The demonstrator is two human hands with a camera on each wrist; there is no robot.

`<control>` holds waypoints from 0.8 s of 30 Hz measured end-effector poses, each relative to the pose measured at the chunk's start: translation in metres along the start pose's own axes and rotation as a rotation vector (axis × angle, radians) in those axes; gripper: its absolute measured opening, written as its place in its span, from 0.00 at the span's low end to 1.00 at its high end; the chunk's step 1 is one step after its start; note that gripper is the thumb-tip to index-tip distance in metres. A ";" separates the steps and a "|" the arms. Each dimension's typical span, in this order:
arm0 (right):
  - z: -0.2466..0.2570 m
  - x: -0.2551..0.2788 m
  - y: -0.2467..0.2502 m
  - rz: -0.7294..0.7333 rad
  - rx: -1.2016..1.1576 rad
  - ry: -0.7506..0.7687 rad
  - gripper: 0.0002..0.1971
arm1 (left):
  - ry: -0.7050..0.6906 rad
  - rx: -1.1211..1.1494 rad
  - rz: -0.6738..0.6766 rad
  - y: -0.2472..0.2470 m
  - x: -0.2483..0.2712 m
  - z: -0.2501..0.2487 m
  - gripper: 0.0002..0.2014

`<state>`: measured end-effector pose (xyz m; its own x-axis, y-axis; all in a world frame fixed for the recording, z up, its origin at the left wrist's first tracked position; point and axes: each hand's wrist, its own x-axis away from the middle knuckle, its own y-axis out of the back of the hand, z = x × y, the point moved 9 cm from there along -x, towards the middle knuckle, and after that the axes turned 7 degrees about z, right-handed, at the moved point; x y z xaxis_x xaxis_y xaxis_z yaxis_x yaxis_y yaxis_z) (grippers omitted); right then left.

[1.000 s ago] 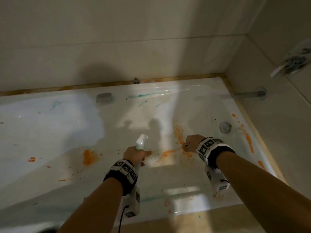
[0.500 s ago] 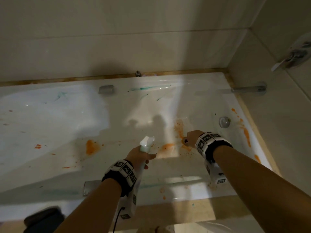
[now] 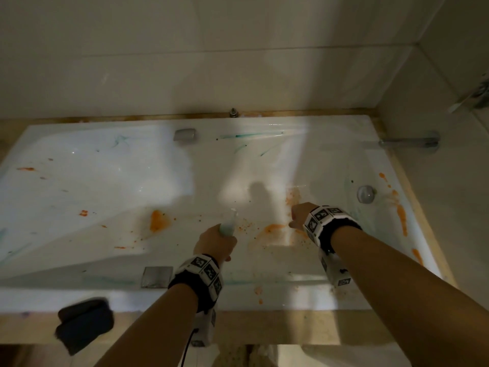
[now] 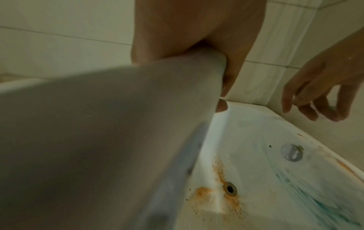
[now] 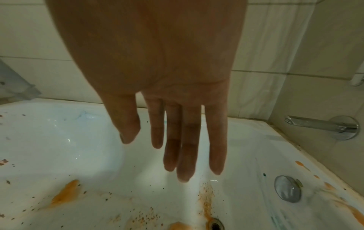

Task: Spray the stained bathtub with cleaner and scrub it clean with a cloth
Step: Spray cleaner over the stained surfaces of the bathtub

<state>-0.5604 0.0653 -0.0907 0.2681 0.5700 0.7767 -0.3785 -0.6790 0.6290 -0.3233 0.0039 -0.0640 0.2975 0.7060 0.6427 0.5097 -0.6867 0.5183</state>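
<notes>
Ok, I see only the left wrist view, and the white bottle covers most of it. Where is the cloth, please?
Observer: A dark cloth lies on the near rim of the white stained bathtub, left of the left arm. No hand touches it.
Operator: Is the right hand holding something?
Observer: No. The right wrist view shows the right hand empty, with straight fingers, above the tub.
Operator: Are there stains hidden behind the bottle?
Observer: Yes, an orange blotch lies on the tub floor, left of the white plastic spray bottle that the left hand grips.
</notes>
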 end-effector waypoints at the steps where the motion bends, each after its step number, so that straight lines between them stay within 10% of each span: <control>1: 0.000 0.001 0.000 0.000 0.014 -0.003 0.16 | -0.005 0.040 0.014 0.001 0.000 0.002 0.14; 24: 0.149 -0.005 0.035 -0.082 0.093 0.008 0.14 | 0.068 0.283 -0.052 0.163 -0.018 0.090 0.13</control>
<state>-0.4427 -0.0304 -0.0676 0.2879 0.6286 0.7225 -0.2716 -0.6699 0.6910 -0.1726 -0.1052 -0.0417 0.2154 0.7193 0.6605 0.7302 -0.5677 0.3801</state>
